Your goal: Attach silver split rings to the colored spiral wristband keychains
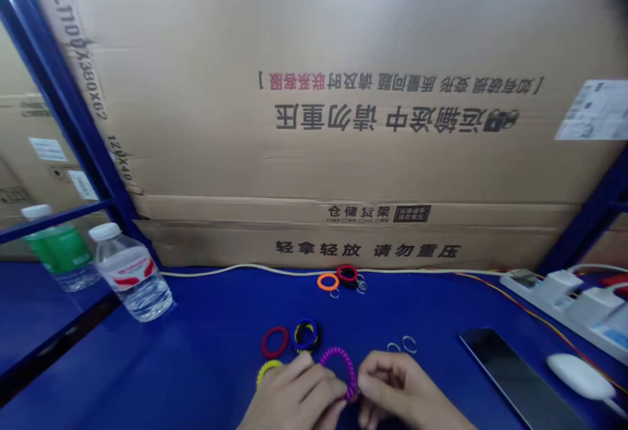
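Observation:
A purple spiral coil wristband point(343, 359) stands up between my two hands. My left hand point(301, 394) is closed on its lower left part. My right hand point(400, 387) is pinched at the coil's lower right side; what lies between its fingertips is too small to make out. Partly behind my left hand is a yellow coil wristband point(267, 370). A dark red coil wristband point(275, 342) lies a little farther off, beside a blue coil wristband point(306, 326) stacked with yellow and black ones. Beyond my right hand lie two metal split rings point(409, 344).
An orange coil wristband point(328, 282) and a red coil wristband point(347, 273) with metal rings lie by the large cardboard box point(343, 168). Water bottles point(132, 273) stand left. On the right are a phone point(515, 374), a white mouse-shaped object point(579, 376) and a power strip point(569, 309).

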The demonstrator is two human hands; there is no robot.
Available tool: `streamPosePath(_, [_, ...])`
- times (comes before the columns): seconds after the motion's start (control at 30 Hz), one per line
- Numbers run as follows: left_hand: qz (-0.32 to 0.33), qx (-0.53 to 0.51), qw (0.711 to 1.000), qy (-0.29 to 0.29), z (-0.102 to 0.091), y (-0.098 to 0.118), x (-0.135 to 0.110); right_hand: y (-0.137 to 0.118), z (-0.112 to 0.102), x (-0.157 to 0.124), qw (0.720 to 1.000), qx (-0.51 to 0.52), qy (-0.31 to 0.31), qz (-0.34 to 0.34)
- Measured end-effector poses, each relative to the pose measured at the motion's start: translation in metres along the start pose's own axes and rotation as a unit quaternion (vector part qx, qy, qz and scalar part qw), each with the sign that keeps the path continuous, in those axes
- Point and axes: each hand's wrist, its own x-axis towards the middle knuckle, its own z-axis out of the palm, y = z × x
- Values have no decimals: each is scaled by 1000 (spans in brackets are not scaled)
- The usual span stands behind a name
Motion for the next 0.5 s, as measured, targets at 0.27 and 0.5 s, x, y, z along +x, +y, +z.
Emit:
streamPosePath(0.27, [20,77,997,10,3,6,-1,7,0,-7,910,-378,70,-156])
streamPosePath(0.5, [47,91,994,34,8,12,0,6,-9,-8,783,-535,157,-275])
